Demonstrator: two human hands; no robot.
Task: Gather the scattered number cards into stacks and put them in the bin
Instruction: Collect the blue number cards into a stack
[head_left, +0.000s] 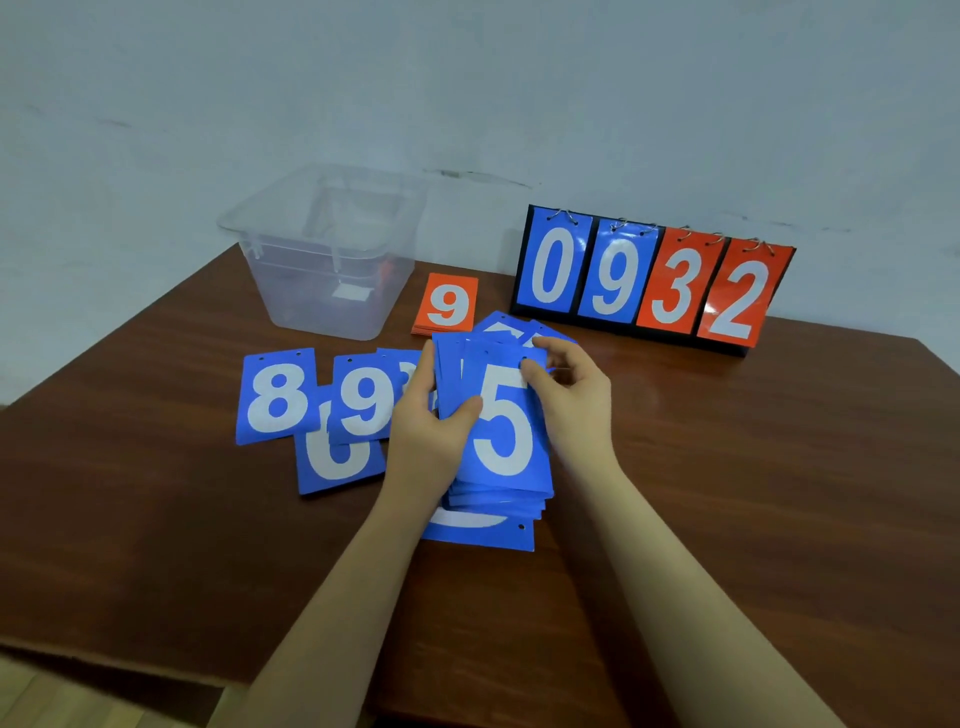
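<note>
Head view: both hands, left hand (423, 415) and right hand (569, 395), grip the blue stack (506, 436); loose blue cards (278, 397) remain, bin (322, 260) seemingly empty

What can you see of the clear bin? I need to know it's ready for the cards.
The clear bin is a see-through plastic tub with a flared rim, standing upright and open-topped at the table's far left. Something dark reddish and a white label show faintly through its walls. Neither hand touches it; the orange 9 stack lies just to its right.
</note>
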